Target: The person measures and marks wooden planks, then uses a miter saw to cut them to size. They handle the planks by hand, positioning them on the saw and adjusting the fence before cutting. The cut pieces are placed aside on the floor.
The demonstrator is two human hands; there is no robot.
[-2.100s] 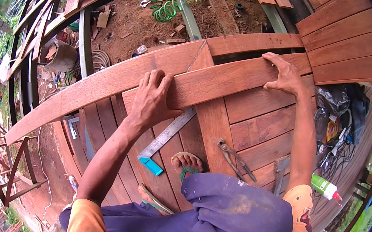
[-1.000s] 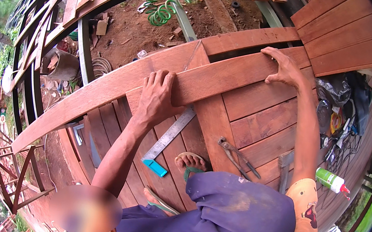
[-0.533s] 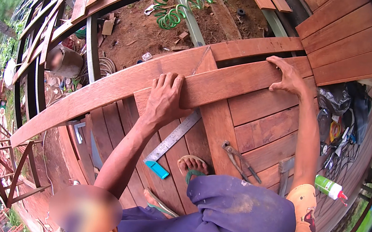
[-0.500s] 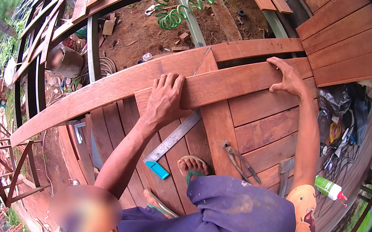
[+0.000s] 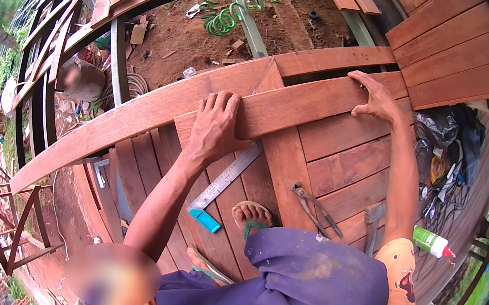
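Note:
Both of my hands are on a reddish wooden board point(image 5: 300, 107), which overlaps a long curved plank point(image 5: 126, 115). My left hand point(image 5: 214, 127) is closed over the board's left part, fingertips on top. My right hand point(image 5: 374, 102) grips across the board near its right end, fingers hooked on the far edge and thumb at the near side. A metal square point(image 5: 225, 178) with a turquoise stock lies below my left hand on the slatted deck point(image 5: 346, 178). Metal pincers point(image 5: 312, 204) and a metal-headed tool point(image 5: 374, 220) lie near my right forearm.
A green-and-white bottle point(image 5: 428, 238) lies at the right, below a pile of dark bags point(image 5: 435, 131) and tools. Open framing point(image 5: 114, 61) spans reddish soil at upper left, with a green coiled hose point(image 5: 222, 20). A slatted panel point(image 5: 442, 55) sits at upper right.
My left hand and the board's left end have shifted slightly right and away from me. Both hands keep their hold; the tools on the deck look unmoved.

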